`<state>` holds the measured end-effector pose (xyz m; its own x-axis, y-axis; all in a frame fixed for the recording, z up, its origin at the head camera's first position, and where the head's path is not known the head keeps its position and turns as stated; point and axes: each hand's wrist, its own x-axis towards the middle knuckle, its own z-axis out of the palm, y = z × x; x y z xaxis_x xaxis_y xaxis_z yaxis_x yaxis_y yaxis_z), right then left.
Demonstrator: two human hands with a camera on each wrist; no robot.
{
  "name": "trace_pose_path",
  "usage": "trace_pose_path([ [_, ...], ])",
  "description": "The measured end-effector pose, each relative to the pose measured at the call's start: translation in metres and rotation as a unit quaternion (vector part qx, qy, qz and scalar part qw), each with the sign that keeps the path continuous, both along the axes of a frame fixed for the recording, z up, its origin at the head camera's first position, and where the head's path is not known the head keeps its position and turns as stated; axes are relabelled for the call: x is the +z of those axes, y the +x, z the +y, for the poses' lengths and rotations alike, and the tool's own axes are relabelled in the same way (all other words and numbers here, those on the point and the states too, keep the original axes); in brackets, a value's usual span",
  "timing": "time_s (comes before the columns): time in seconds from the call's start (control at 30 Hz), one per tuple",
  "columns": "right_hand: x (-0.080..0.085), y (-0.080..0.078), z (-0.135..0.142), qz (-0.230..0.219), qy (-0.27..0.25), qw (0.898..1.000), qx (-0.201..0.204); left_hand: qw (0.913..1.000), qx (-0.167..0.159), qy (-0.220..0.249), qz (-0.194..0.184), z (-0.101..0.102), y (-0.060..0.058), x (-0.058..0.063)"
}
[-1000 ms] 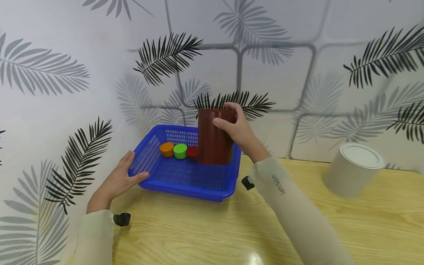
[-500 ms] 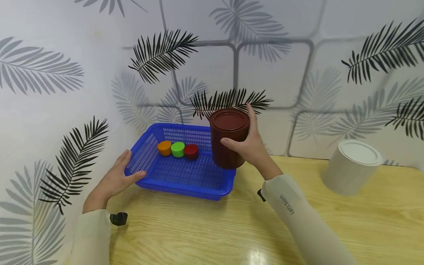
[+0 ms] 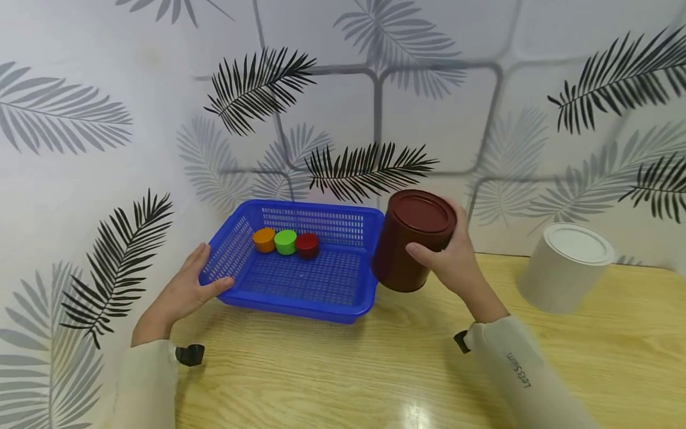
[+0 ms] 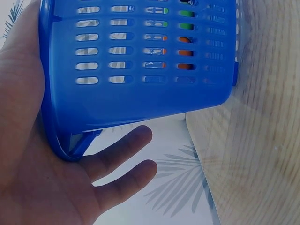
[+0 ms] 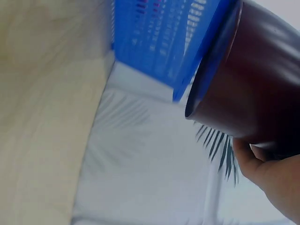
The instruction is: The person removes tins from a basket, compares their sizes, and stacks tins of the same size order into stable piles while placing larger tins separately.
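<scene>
I log a pale grey-white wall (image 3: 439, 137) at the back, printed with black palm fronds (image 3: 259, 89), softer grey fronds (image 3: 59, 115) and thick grey lines (image 3: 378, 119) outlining round-cornered panels. The frond print also covers the left side; I cannot tell whether that is a separate wall. Tabletop (image 3: 300, 375): yellowish wood grain, far edge meeting the wall. I note a white glare patch (image 3: 416, 416) near the bottom.
</scene>
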<state>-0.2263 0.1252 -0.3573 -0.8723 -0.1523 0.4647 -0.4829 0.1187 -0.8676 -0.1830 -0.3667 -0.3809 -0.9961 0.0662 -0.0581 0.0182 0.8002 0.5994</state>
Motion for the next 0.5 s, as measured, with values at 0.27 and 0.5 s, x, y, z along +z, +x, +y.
trace_pose_path([
  [0.27,-0.029,0.024,0.064,-0.052,0.073,0.994,-0.061,1.0000,0.000,0.001,-0.002,0.000,-0.001,0.000],
  [0.5,-0.042,0.056,0.120,-0.075,0.124,0.986,-0.083,0.9998,0.006,0.015,-0.013,0.002,-0.001,-0.001],
])
